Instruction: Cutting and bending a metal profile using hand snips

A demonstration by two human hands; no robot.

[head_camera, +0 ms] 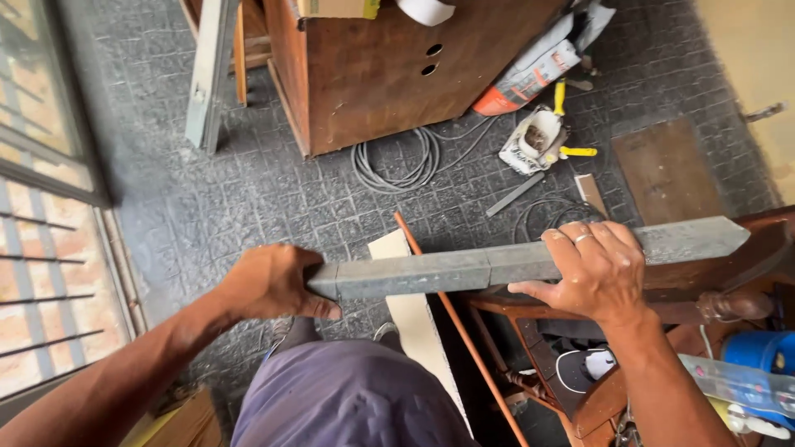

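Grey textured floor tiles (pixel 248 190) spread below — both hands gripped a long grey metal bar (pixel 513 263) held level: left hand (pixel 269 281) at its end, right hand (pixel 592 269) midway, above a wooden desk (pixel 745 265).

Metal bar (pixel 513 263): dull grey. Floor (pixel 248 190): dark grey, square-tiled pattern. Cabinet (pixel 389 74): reddish brown; coiled cable (pixel 397 161): pale grey.

Bare forearms; ring (pixel 584 238) on right hand (pixel 592 269); purple-grey shorts (pixel 348 397).
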